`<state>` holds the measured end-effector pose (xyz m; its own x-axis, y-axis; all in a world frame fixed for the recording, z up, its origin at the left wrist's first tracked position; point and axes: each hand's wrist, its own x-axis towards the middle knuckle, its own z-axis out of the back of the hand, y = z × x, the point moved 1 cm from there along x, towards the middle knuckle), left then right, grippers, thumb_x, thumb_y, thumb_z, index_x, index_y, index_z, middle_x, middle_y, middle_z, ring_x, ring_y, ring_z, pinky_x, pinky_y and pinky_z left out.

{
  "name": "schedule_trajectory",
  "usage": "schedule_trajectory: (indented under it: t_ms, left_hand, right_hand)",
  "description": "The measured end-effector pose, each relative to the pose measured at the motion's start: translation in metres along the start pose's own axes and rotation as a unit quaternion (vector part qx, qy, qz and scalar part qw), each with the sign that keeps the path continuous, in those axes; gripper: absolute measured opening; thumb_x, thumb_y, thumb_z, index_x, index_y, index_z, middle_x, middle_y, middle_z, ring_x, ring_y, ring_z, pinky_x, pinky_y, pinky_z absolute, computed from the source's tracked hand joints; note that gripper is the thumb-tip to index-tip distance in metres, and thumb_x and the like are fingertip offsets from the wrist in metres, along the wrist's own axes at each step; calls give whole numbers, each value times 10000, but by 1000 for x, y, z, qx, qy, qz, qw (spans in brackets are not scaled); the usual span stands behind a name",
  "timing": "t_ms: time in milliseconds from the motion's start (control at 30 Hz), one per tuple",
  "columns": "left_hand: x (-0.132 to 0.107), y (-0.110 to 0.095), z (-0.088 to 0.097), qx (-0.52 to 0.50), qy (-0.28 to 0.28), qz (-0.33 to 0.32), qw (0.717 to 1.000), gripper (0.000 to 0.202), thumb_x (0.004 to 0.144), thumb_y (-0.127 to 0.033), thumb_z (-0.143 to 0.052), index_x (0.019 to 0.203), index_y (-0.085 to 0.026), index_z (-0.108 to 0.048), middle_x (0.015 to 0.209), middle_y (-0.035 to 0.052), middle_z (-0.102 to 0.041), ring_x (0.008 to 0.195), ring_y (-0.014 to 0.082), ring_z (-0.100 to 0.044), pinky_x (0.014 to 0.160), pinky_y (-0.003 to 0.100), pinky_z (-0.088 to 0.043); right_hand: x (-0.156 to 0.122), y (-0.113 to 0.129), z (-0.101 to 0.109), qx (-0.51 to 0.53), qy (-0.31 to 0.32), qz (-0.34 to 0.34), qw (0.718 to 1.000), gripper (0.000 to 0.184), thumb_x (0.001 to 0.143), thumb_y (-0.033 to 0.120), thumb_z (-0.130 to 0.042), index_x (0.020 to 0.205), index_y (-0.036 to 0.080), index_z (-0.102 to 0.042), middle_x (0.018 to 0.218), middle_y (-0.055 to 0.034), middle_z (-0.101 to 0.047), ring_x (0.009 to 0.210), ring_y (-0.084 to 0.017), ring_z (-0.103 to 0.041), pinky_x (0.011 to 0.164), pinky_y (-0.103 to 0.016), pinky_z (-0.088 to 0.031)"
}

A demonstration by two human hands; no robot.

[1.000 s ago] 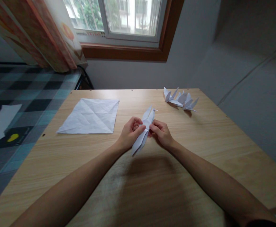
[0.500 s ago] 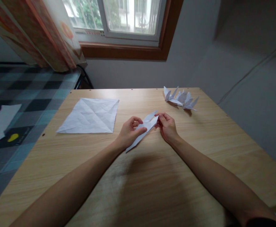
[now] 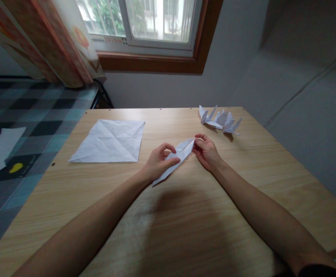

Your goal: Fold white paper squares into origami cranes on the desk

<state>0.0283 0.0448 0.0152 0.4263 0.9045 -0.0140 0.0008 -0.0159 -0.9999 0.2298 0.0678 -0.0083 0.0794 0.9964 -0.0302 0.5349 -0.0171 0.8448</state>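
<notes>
Rightward of the creased square paper sheet (image 3: 110, 141), a slender folded origami piece (image 3: 185, 149) is held aslant, long axis running near-left to far-right; my left hand (image 3: 160, 161), nearer that sheet, pinches the piece's middle while my right hand (image 3: 208, 153) pinches its far tip

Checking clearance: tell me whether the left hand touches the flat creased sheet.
Apart: the head view shows tabletop between the left hand and the flat creased sheet.
</notes>
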Motion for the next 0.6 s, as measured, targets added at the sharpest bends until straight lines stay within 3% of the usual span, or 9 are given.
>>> schedule_trajectory:
  t_ms: [167, 400, 500, 600]
  left_hand:
    - [0, 5, -1, 31, -29, -40, 998, 354, 698, -325, -746, 914, -205, -492, 553, -109, -498, 443, 55, -386, 463, 182, -243]
    - [-1, 9, -4, 65, -2, -67, 996, 314, 723, -304, -728, 914, -198, -503, 555, -106, -457, 474, 65, -388, 487, 196, -239]
    - [-1, 7, -4, 58, -21, -75, 995, 309, 725, -302, -727, 907, -198, -500, 551, -108, -458, 468, 61, -378, 477, 193, -229]
    - [0, 6, -2, 21, -63, -74, 995, 337, 725, -316, -727, 907, -210, -464, 577, -106, -503, 447, 53, -375, 461, 187, -227]
  right_hand:
    - [-3, -1, -6, -14, 0, -5, 1000, 393, 647, 421, -854, 878, 218, -608, 688, 44, -682, 579, -98, -610, 544, -204, -519]
    - [-2, -5, -9, -56, -38, -2, 998, 148, 639, 237, -707, 751, 191, -621, 589, 50, -607, 500, -85, -546, 480, -196, -458]
    - [-3, -1, -8, -46, -56, 1, 997, 200, 632, 215, -706, 812, 195, -622, 615, 42, -652, 521, -87, -578, 504, -190, -472]
    - [-10, 1, -13, -50, -8, -27, 998, 319, 624, 242, -750, 920, 198, -638, 696, 19, -715, 588, -111, -641, 559, -210, -516]
